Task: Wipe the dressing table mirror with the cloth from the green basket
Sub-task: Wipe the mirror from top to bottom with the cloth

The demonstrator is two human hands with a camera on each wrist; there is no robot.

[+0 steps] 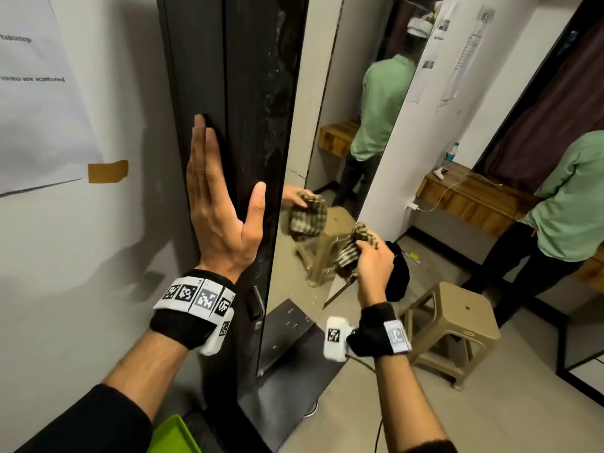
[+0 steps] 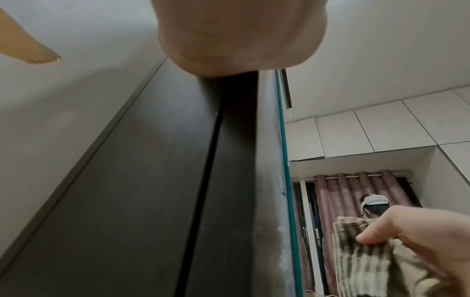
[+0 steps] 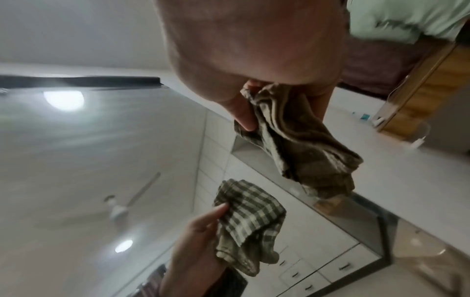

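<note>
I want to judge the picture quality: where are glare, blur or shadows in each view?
Head view: the left hand throws a soft shadow on the wall; the edges bend. Left wrist view: the palm is close and out of focus. Right wrist view: ceiling lamps glare in the mirror, and the cloth is slightly blurred.

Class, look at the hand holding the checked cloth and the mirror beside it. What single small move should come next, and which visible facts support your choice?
Probably bring the right hand leftward until the bunched checked cloth meets the mirror. The cloth is gripped but appears to hang just off the glass, apart from its reflection, while the left hand lies flat against the dark cabinet side.
</note>
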